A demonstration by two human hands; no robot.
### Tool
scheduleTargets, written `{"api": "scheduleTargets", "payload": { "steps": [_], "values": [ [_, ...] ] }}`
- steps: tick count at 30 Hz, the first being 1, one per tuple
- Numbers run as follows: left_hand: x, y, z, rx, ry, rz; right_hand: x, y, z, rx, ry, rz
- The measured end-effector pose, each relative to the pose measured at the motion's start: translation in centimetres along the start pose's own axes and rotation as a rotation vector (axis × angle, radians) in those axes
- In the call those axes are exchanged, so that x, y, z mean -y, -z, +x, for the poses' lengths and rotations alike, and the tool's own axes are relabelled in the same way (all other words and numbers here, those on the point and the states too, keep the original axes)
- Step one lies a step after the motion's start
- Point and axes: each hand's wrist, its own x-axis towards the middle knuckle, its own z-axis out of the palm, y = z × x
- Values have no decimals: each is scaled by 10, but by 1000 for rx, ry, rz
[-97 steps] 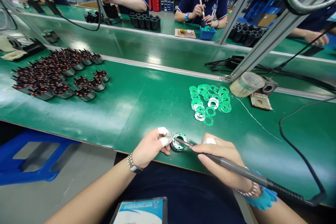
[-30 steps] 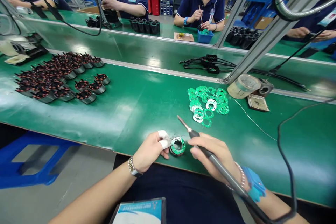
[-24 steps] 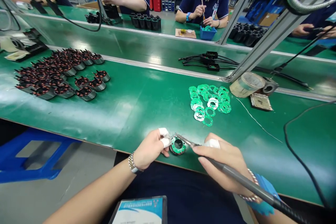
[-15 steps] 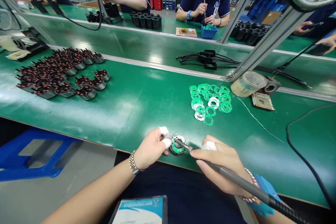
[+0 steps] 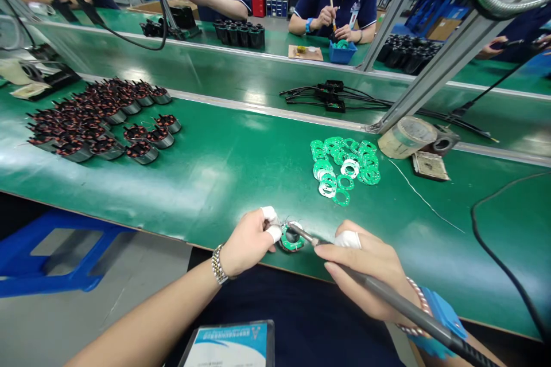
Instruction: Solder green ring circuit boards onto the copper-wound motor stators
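My right hand (image 5: 372, 272) is closed around a soldering iron (image 5: 396, 298), held like a pen. The iron's metal tip reaches the upper part of a green ring-shaped circuit board (image 5: 286, 242), which sits on a motor stator near the table's front edge. Thin wire ends stick up at the ring's far side. Left of the board, my left hand (image 5: 245, 243) pinches what looks like a thin wire between white-covered thumb and forefinger. Those fingertips are right beside the stator; whether they also touch it is hard to see. One finger of my right hand wears a white cover too.
Loose green ring boards (image 5: 344, 169) lie beyond my hands. Several wound stators (image 5: 99, 117) stand at left. A round tub (image 5: 407, 137) and a small square tin (image 5: 430, 166) are at right, near a black cable (image 5: 495, 252). Co-workers sit across the bench behind a metal post (image 5: 396, 17).
My right hand and the soldering iron have shifted slightly right and up. My left hand stays put. Across the bench, black cables have slid left and a co-worker's hands have moved.
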Motion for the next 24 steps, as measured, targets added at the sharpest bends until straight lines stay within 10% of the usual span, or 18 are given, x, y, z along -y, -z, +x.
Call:
{"api": "scheduleTargets", "payload": {
  "steps": [20,24],
  "values": [
    [12,13,0,264,77,-326,-30,-57,2,60,-213,56],
    [15,25,-1,194,-230,124,-30,-56,3,73,-208,70]
  ]
}}
